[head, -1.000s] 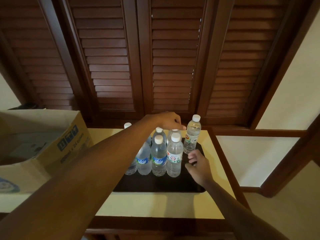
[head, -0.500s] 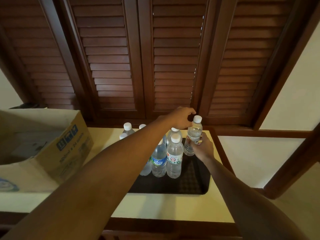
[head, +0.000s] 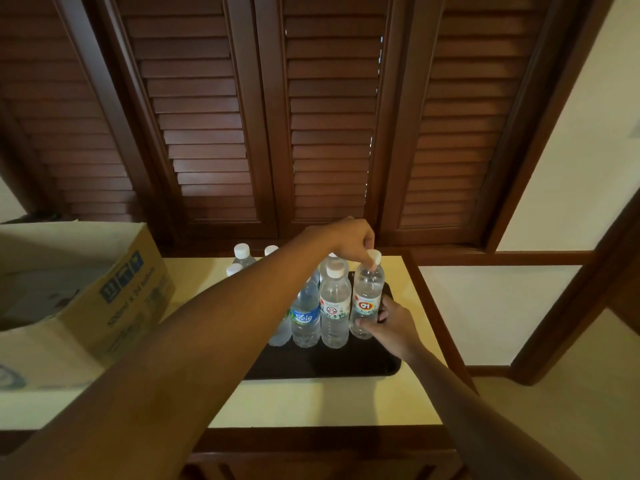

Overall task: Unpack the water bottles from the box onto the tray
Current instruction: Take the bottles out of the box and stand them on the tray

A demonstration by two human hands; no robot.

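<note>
On the dark tray (head: pixel 363 367) I saw both hands on one water bottle (head: pixel 367 303) with a red-and-yellow label reading something like "01": left hand (head: pixel 349 239) pinching its white cap (head: pixel 374 257), right hand (head: pixel 391 325) wrapped around its base. It stood at the right end of the front row, touching a bottle with a white patterned label (head: pixel 334 308), text unreadable. Next one's blue label (head: pixel 305 317) wasn't fully legible. My left forearm hid part of the row; more caps showed behind. Cardboard box (head: pixel 86 303) sat left, its blue print too blurred to read, edge cut off.
</note>
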